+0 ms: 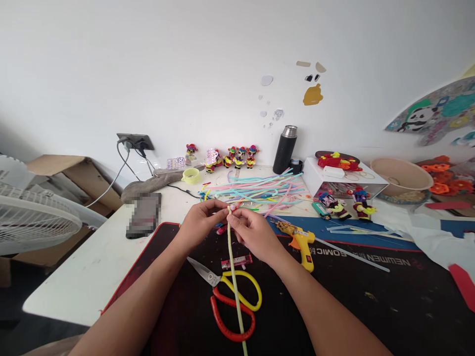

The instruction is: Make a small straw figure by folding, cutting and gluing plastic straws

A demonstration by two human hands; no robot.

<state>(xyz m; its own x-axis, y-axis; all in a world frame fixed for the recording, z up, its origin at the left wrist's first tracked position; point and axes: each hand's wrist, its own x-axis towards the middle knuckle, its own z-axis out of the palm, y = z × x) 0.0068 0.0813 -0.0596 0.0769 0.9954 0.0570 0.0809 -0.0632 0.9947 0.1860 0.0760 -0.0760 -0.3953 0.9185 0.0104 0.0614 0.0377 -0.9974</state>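
My left hand (204,220) and my right hand (252,230) meet over the black mat, both pinching the upper end of a pale yellow-green pipe cleaner (232,264). Its long tail hangs down toward me and passes over a pair of scissors (226,296) with one red and one yellow handle. Beneath the hands lies a red lighter (236,261). A yellow glue gun (302,242) rests just right of my right hand, a clear glue stick protruding from its back. Beyond my fingers is a pile of pastel pipe cleaners (260,188).
Several small figures (241,157) stand along the wall near a black thermos (285,149). A white box (315,180) and a beige bowl (401,175) occupy the right back. At left are a fan (37,217), a phone (144,215) and a yellow tape roll (191,175).
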